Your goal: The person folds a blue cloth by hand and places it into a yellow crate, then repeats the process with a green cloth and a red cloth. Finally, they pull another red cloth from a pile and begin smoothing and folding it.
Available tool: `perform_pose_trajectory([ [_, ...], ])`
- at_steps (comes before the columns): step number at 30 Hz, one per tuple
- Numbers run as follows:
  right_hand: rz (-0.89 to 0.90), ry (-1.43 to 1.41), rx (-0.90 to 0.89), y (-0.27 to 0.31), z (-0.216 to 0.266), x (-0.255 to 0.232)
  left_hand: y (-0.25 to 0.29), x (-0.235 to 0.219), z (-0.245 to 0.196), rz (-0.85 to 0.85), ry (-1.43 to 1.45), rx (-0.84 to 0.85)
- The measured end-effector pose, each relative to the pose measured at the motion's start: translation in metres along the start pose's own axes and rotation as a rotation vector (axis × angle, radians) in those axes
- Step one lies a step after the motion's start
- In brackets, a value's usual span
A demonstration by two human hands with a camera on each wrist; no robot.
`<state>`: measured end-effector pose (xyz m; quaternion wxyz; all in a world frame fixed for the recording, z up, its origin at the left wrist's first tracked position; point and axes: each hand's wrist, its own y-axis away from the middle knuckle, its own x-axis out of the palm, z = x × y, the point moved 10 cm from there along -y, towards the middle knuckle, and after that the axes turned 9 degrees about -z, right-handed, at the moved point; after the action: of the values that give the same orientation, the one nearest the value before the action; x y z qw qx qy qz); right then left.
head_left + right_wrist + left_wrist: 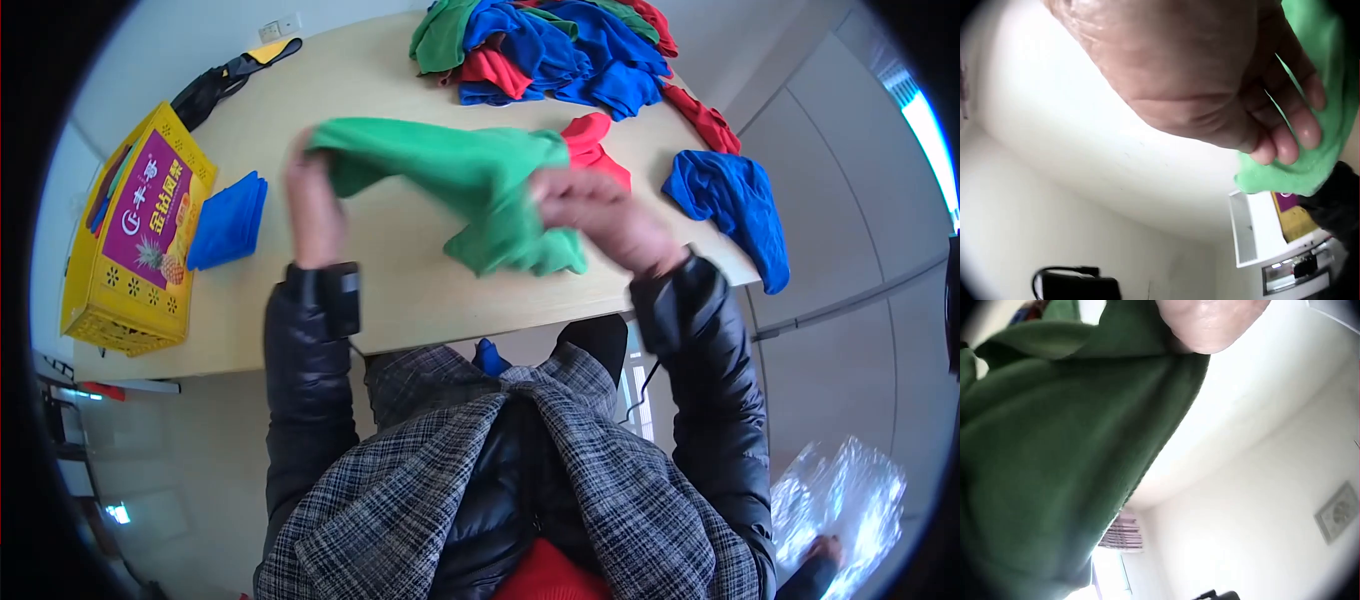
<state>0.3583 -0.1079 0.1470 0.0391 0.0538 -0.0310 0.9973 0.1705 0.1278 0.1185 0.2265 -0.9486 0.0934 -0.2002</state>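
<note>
A green cloth (430, 165) is stretched in the air above the table between the two hands, its lower part hanging loosely. The left hand (318, 205) grips its left corner; in the left wrist view the cloth (1079, 444) hangs from beside the left hand's fingertip (1210, 322). At the cloth's right side is the right hand (600, 210), blurred in the head view. The right wrist view has the right hand (1191, 69) with its fingers curled against the green cloth (1329, 125), the thumb side holding the fabric.
A heap of blue, green and red cloths (570, 55) lies at the table's back. A red cloth (595, 145) and a blue cloth (730, 200) lie to the right. At left stand a yellow box (140, 240) and folded blue cloth (228, 222); behind is a black item (215, 90).
</note>
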Motion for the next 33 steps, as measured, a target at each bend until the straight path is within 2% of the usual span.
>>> perform_pose_trajectory([
  [1,0.141,-0.005,0.049,0.004,-0.012,0.030,-0.011,-0.015,-0.015,-0.063,0.108,-0.032],
  [2,0.285,-0.013,0.099,0.008,-0.024,0.059,-0.021,-0.033,-0.034,-0.053,-0.017,0.046],
  [3,0.278,-0.021,0.096,0.004,-0.031,0.066,-0.026,-0.044,-0.052,-0.041,-0.148,0.124],
  [4,0.374,0.136,0.119,0.006,-0.049,0.079,-0.027,-0.043,-0.068,-0.031,-0.153,0.122],
  [5,0.469,0.294,0.144,0.010,-0.066,0.087,-0.028,-0.049,-0.086,-0.091,-0.029,0.128],
  [6,0.467,0.289,0.139,0.008,-0.070,0.082,-0.027,-0.057,-0.097,-0.152,0.096,0.137],
  [9,-0.057,0.324,-0.094,-0.021,-0.047,0.010,-0.024,-0.078,-0.091,-0.175,0.130,0.068],
  [11,-0.180,0.182,-0.271,0.019,0.036,0.018,-0.022,-0.093,-0.087,-0.213,0.132,0.059],
  [13,-0.205,0.391,-0.712,0.088,0.129,0.039,-0.008,-0.089,-0.076,-0.147,-0.055,0.118],
  [14,-0.166,0.374,-0.714,0.100,0.148,0.055,-0.003,-0.094,-0.062,-0.169,0.007,0.038],
  [18,0.355,0.172,-0.734,0.143,0.199,0.132,0.017,-0.093,-0.024,-0.213,0.161,-0.138],
  [19,0.379,0.152,-0.744,0.149,0.207,0.131,0.023,-0.088,-0.024,-0.214,0.166,-0.158],
  [22,0.575,0.131,-0.537,0.163,0.200,0.133,0.033,-0.075,-0.032,-0.178,0.110,-0.138],
  [27,0.512,0.137,-0.539,0.168,0.203,0.139,0.032,-0.076,-0.040,-0.083,0.057,-0.153],
  [33,0.365,0.298,-0.367,0.169,0.200,0.145,0.003,-0.088,-0.070,-0.122,-0.044,-0.080],
])
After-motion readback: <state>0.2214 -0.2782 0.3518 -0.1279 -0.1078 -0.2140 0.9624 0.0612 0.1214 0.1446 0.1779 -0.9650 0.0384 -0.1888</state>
